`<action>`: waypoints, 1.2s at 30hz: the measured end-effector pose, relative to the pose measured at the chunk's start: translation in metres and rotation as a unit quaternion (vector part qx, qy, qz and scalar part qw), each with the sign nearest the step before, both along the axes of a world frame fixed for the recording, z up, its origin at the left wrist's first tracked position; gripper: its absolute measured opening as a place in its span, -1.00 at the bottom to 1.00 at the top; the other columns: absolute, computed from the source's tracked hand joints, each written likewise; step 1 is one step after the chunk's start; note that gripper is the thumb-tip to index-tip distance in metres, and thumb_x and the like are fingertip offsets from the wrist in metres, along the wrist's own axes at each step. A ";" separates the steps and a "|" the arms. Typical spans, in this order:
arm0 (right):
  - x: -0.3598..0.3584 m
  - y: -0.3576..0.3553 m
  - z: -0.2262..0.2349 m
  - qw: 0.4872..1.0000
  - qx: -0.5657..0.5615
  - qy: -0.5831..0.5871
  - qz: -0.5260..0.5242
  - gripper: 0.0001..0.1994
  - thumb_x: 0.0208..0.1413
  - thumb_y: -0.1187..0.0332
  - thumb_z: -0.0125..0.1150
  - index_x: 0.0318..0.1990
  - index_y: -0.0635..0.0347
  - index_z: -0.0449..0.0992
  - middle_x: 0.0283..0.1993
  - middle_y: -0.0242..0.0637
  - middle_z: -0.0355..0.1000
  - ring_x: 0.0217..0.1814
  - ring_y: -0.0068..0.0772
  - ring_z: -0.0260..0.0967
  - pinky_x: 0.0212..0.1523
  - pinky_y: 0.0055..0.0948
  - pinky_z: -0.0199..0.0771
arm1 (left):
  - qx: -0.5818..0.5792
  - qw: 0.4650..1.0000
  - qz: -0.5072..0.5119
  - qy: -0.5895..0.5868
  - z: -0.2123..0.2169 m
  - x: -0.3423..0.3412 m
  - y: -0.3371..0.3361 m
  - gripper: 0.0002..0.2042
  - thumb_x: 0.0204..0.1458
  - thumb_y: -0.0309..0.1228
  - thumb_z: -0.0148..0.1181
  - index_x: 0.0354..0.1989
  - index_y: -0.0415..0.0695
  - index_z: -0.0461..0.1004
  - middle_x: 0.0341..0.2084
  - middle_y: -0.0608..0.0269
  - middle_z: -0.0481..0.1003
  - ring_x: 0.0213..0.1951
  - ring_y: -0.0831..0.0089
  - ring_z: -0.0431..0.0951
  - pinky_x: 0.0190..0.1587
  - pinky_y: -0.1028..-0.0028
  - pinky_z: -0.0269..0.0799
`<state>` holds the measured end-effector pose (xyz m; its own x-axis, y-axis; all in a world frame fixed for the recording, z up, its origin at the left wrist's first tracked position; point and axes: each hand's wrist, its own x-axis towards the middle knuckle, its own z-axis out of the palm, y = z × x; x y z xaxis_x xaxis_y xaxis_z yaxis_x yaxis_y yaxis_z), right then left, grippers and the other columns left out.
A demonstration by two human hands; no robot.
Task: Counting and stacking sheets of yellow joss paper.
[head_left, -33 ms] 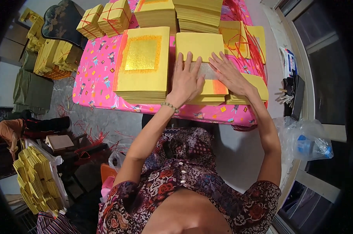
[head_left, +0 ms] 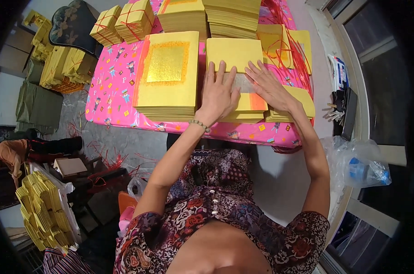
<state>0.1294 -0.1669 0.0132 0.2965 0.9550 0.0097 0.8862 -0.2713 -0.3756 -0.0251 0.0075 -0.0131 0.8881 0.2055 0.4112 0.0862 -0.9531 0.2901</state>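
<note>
We had left hand (head_left: 220, 95) and right hand (head_left: 269, 87) flat on yellow paper stack (head_left: 234, 55), table (head_left: 108, 96) near edge, fingers straight, gripping nothing; gold-square stack (head_left: 167, 95) left, red strings (head_left: 300, 66) by right edge.

Tablecloth (head_left: 108, 105), upper ctr of frame: bright pink, multicol. cartoon figs. Ctr paper stack (head_left: 245, 101): yellow, silver-grey patch, orange band. Left stack (head_left: 166, 68): yellow, gold sq. w/ orange border. Blouse (head_left: 193, 208), lower ctr: dk w/ red florals.

A silver-patched, orange-banded stack of yellow paper (head_left: 244, 84) lies on pink sheeting (head_left: 110, 98).
</note>
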 end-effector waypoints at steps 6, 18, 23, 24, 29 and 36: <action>-0.009 0.004 0.006 0.998 -0.042 -0.043 -0.015 -0.45 0.41 -0.02 -0.31 0.48 -0.13 0.01 0.60 -0.27 -0.26 0.63 -0.07 -0.46 0.54 0.03 -0.41 | 0.003 1.000 0.010 0.020 -0.003 -0.001 -0.001 -0.45 0.24 -0.13 -0.06 0.38 -0.07 0.20 0.38 -0.20 0.06 0.39 -0.40 -0.11 0.38 -0.18 -0.10; 0.003 0.005 -0.006 1.000 0.022 -0.010 0.000 -0.41 0.38 -0.07 -0.25 0.46 -0.06 0.08 0.59 -0.26 -0.23 0.63 -0.09 -0.41 0.52 0.05 -0.24 | 0.033 0.999 -0.005 0.014 -0.003 0.001 0.002 -0.41 0.26 -0.10 -0.12 0.37 -0.22 0.17 0.31 -0.36 0.13 0.40 -0.30 -0.06 0.45 -0.07 -0.33; 0.000 0.005 0.006 0.981 0.169 0.083 -0.044 -0.43 0.33 0.11 0.01 0.41 0.09 0.15 0.50 -0.09 -0.01 0.56 0.00 -0.14 0.49 -0.19 -0.03 | 0.028 1.000 -0.013 0.007 -0.002 0.001 0.006 -0.41 0.26 -0.09 -0.10 0.36 -0.21 0.18 0.30 -0.35 0.14 0.37 -0.34 -0.03 0.44 -0.07 -0.29; 0.003 0.004 0.007 0.973 0.204 0.057 -0.087 -0.44 0.29 0.18 0.09 0.39 0.11 0.18 0.46 -0.09 0.07 0.51 -0.02 -0.02 0.44 -0.19 0.06 | 0.021 1.000 -0.016 0.009 0.001 0.002 0.004 -0.41 0.25 -0.08 -0.08 0.36 -0.20 0.18 0.30 -0.33 0.14 0.36 -0.38 -0.01 0.44 -0.08 -0.24; 0.011 0.007 0.010 0.978 0.170 -0.041 -0.111 -0.50 0.17 0.19 0.25 0.23 0.14 0.39 0.27 -0.13 0.30 0.20 -0.04 0.37 0.12 -0.18 0.44 | 0.000 0.999 0.014 0.044 0.012 0.002 0.004 -0.41 0.23 -0.08 -0.01 0.34 -0.17 0.20 0.32 -0.22 0.16 0.32 -0.42 0.03 0.38 -0.09 -0.07; 0.023 0.010 0.000 0.942 0.217 -0.254 -0.038 -0.68 0.11 0.24 0.28 0.00 0.11 0.56 -0.03 -0.25 0.53 -0.07 -0.17 0.52 -0.09 -0.22 0.53 | -0.053 0.998 0.017 -0.005 0.014 0.006 0.006 -0.38 0.15 -0.13 0.14 0.32 -0.20 0.22 0.30 -0.21 0.17 0.33 -0.38 0.03 0.33 -0.13 -0.01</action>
<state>0.1524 -0.1565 0.0131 0.2153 0.8050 0.5528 0.9657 -0.2597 0.0022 -0.0193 0.0132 0.0007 0.8764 0.2776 0.3935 0.1141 -0.9135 0.3904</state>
